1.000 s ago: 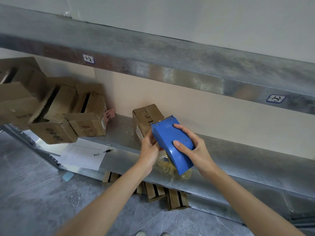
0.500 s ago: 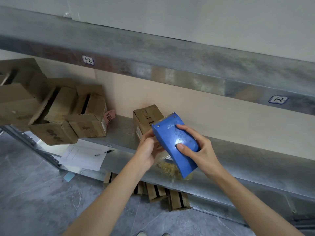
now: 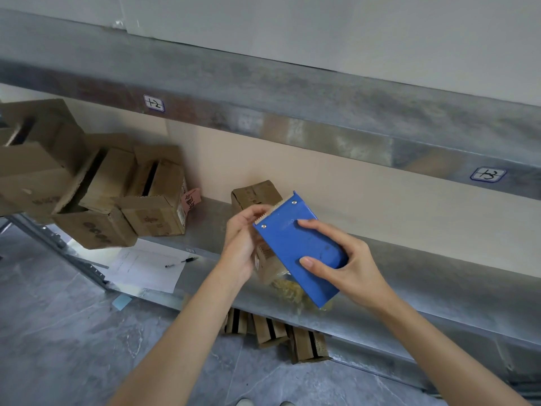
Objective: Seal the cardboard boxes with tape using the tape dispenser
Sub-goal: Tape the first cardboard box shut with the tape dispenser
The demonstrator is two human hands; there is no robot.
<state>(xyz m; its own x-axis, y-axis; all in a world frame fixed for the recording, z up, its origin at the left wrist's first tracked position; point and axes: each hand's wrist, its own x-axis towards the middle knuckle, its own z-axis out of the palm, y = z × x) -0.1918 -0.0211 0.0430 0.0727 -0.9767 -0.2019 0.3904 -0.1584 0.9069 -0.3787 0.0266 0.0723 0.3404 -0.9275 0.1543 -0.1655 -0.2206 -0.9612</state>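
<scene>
1. Raised since earlier to toothed blade (image 3: 270,214) of blue tape dispenser (image 3: 295,250): fingertips (image 3: 257,210) of left hand (image 3: 241,244), curled round small cardboard box (image 3: 265,260).
2. Gripped by right hand (image 3: 351,268) above metal shelf (image 3: 439,288), dispenser against that box.
3. Handwritten on shelf tags (image 3: 154,103): "+2", "+3".

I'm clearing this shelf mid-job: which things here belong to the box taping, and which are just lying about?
In the job: blue tape dispenser, gripped by the right hand; left hand at its toothed end; small box beyond the dispenser; open boxes at left.
Lying about: paper sheet, pen, pink tag, blue note.
</scene>
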